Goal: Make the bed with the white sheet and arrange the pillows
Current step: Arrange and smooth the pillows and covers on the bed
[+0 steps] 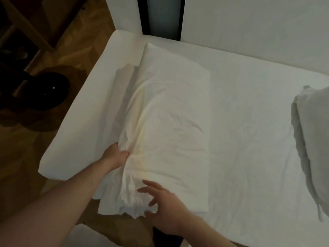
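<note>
A white pillow lies lengthwise on the bed's left part, on the white sheet that covers the mattress. My left hand grips the pillow's left edge, bunching the cloth, with the fingers hidden in the fabric. My right hand hovers at the pillow's near corner with fingers spread and loosely bent, holding nothing. A second, greyish pillow lies at the right edge of the view, partly cut off.
A white padded armrest or bed side runs along the left. Beyond it is wooden floor with a round black object on a rug. White wall panels stand behind the bed.
</note>
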The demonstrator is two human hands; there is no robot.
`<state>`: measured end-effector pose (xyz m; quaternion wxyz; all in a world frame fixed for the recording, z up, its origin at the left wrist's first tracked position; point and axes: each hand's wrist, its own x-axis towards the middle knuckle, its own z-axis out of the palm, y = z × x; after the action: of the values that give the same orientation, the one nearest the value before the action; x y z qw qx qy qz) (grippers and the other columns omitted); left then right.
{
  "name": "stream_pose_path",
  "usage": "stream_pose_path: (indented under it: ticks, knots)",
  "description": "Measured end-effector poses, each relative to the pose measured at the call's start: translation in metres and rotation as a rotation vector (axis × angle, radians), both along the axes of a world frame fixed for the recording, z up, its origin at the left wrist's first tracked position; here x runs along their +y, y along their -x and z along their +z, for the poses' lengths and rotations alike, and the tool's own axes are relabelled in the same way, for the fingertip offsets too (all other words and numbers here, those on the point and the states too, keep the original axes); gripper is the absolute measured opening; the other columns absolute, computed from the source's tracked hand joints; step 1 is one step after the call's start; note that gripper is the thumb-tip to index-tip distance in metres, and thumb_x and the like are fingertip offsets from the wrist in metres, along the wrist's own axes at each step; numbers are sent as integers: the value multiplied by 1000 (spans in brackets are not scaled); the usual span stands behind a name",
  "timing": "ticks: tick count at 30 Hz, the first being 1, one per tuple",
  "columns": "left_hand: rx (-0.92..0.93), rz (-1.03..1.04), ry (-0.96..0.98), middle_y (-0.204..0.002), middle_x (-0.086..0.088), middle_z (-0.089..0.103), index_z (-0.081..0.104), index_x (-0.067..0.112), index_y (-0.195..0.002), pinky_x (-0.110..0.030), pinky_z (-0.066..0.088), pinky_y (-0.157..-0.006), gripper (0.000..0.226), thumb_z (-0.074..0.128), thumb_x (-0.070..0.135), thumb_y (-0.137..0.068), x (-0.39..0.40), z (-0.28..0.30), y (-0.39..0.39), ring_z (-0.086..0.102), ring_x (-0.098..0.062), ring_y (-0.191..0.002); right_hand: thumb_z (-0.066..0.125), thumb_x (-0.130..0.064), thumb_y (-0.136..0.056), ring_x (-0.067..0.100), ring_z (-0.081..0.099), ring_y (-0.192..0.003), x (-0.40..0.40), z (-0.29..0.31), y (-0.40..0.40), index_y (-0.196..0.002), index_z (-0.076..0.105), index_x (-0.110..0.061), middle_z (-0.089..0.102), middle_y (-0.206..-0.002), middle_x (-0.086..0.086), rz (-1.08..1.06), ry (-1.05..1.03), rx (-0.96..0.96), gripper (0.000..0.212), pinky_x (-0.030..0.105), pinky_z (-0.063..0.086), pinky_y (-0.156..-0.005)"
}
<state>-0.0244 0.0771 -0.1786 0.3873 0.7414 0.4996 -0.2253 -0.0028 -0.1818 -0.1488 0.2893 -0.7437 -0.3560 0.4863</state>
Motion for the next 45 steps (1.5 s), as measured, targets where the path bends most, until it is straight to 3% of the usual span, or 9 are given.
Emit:
stream_pose_path:
  ticks: [7,15,20,23,27,30,35,41,45]
  knots:
    - [-22,62,118,-131,-5,63,57,19,-137,-35,49,-93,58,73,39,-84,0,3,-4,62,-26,-110,65,-28,-90,5,59,-115,-64,-28,-43,-147,43,-39,34,-156,-19,-408,162,-81,62,24,53,-91]
    - [-181,243,110,-130,-5,66,54,14,-140,-40,53,-98,113,79,81,-52,29,-3,-77,66,-26,-112,64,-32,-92,10,36,-146,-26,-51,-42,-154,32,-38,21,-164,-16,-449,166,-100,70,29,39,-116]
    - [-422,-33,-48,-116,-9,74,72,6,-118,-33,55,-91,53,75,47,-84,11,30,-94,69,-21,-110,63,-44,-96,23,23,-155,11,-69,-46,-162,23,-33,10,-171,-5,-623,286,-77,77,39,25,-124]
    - [-739,97,63,-96,9,78,77,15,-101,-22,58,-83,20,80,27,-85,16,78,-75,73,-3,-93,58,-48,-98,22,14,-157,31,-63,-41,-162,19,-40,4,-171,-12,-714,250,-90,75,44,22,-125]
    - [-757,409,144,-84,19,76,71,23,-92,-13,55,-69,9,77,20,-87,64,84,-22,72,2,-80,57,-54,-97,17,9,-158,44,-62,-22,-160,15,-47,-4,-169,-24,-611,257,-101,77,48,24,-125]
    - [-395,352,142,-101,16,70,64,24,-120,-22,52,-78,34,73,37,-90,106,37,21,67,-5,-88,58,-56,-95,22,14,-157,56,-74,-16,-161,14,-46,-1,-170,-19,-557,350,-63,80,49,27,-124]
    - [139,-242,133,-126,2,66,58,27,-133,-32,48,-87,59,66,61,-85,166,-31,48,64,-22,-106,61,-54,-95,29,13,-157,92,-85,-11,-161,17,-43,-1,-171,-12,-518,421,-53,79,50,30,-122]
    - [-155,2,33,-142,-4,50,35,19,-151,-33,45,-97,98,73,64,-72,209,-28,-57,55,-24,-122,65,-53,-94,21,5,-158,144,-79,-46,-163,13,-38,-2,-172,-11,-525,174,-382,88,45,21,-126]
    - [-216,0,1,-148,-4,46,32,21,-153,-42,44,-110,117,68,83,-60,203,-47,-133,52,-27,-130,53,-70,-92,27,-17,-157,185,-101,-59,-161,-8,-46,-21,-170,-8,-376,272,-417,95,55,3,-127]
